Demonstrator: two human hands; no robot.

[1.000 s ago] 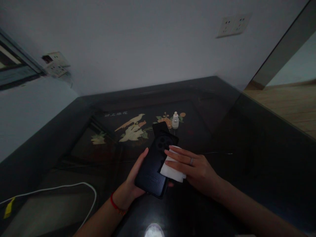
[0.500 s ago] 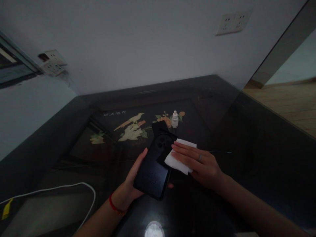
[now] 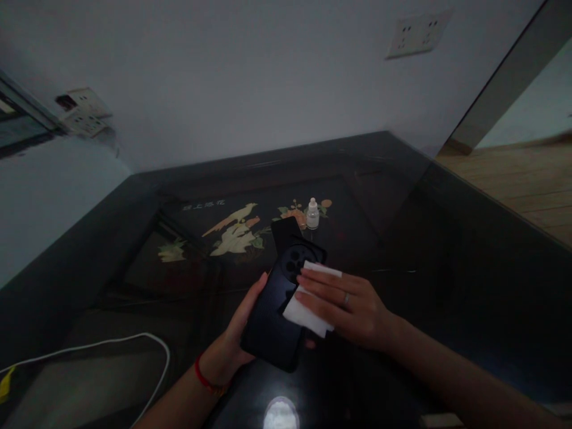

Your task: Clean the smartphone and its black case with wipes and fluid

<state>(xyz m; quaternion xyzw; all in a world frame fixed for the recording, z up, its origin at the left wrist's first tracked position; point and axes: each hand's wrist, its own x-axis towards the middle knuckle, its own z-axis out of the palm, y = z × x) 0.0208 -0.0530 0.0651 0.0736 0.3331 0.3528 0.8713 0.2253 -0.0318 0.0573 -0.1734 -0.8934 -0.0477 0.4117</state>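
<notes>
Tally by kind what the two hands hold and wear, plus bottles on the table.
Dark phone, in the left hand: 1
White wipe, under the right hand: 1
Red bracelet: 1
Ring: 1
Small bottle: 1
Total: 5

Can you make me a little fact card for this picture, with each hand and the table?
Left hand: holds a dark phone, back showing
Right hand: holds a white cloth over part of the phone's back
Table: dark, with bird and flower pictures
Bottle: small, upright, beyond the phone
Cable: white
</notes>
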